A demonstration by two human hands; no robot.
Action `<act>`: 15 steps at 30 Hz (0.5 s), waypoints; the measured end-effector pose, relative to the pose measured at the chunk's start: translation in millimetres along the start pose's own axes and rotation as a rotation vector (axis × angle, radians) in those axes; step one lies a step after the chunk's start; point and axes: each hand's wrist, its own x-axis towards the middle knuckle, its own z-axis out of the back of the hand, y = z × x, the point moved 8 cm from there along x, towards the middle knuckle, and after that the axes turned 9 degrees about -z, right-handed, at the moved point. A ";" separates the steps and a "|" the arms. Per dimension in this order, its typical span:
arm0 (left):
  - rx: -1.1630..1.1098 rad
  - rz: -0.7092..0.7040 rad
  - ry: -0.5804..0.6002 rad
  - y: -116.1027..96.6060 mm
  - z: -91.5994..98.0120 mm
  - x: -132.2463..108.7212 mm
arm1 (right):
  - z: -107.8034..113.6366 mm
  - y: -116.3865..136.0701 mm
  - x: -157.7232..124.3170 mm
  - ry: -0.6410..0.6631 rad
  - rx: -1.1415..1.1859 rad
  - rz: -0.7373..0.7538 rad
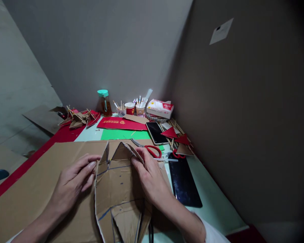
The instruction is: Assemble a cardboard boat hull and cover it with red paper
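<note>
A folded piece of brown cardboard with blue pen lines, dark dots and pointed flaps stands between my hands. My right hand pinches its upper right flap between thumb and fingers. On the other side, my left hand is at the upper left edge, its fingertips closed together against the cardboard; whether they grip the edge is partly hidden. Under both lies a large flat cardboard sheet. Just beyond my right hand are scissors with red handles, their blades pointing left.
A dark tablet and a phone lie on the right. Behind are a red printed card, a tea bottle, paper cups and a tissue box. Red cardboard pieces with sticks lie at left; walls stand behind and right.
</note>
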 end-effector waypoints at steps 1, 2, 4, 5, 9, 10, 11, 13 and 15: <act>-0.047 0.036 0.010 0.1 -2.4 0.6 | -0.4 -0.8 0.4 0.001 -0.012 0.000; -0.089 0.061 0.010 -0.1 -3.6 1.6 | -0.9 -1.6 0.6 0.004 -0.027 0.000; -0.147 0.078 -0.019 -1.6 -2.4 4.6 | -2.0 -3.0 0.8 0.006 -0.060 0.009; -0.163 0.078 -0.039 -2.4 -0.7 6.1 | -2.5 -3.5 0.7 0.005 -0.077 0.018; -0.187 0.085 -0.106 -4.9 6.6 7.6 | -3.1 -2.4 -0.7 -0.013 -0.116 0.076; -0.194 0.090 -0.111 -6.2 7.1 6.9 | -2.0 -0.4 -1.7 -0.025 -0.118 0.101; -0.206 0.096 -0.109 -8.0 6.7 5.8 | 0.3 2.3 -3.1 -0.046 -0.119 0.128; -0.237 0.124 -0.087 -11.2 3.4 2.1 | 7.5 10.4 -7.5 -0.108 -0.122 0.197; -0.281 0.175 -0.030 -12.1 -4.1 -4.1 | 13.6 26.1 -16.5 -0.161 -0.142 0.351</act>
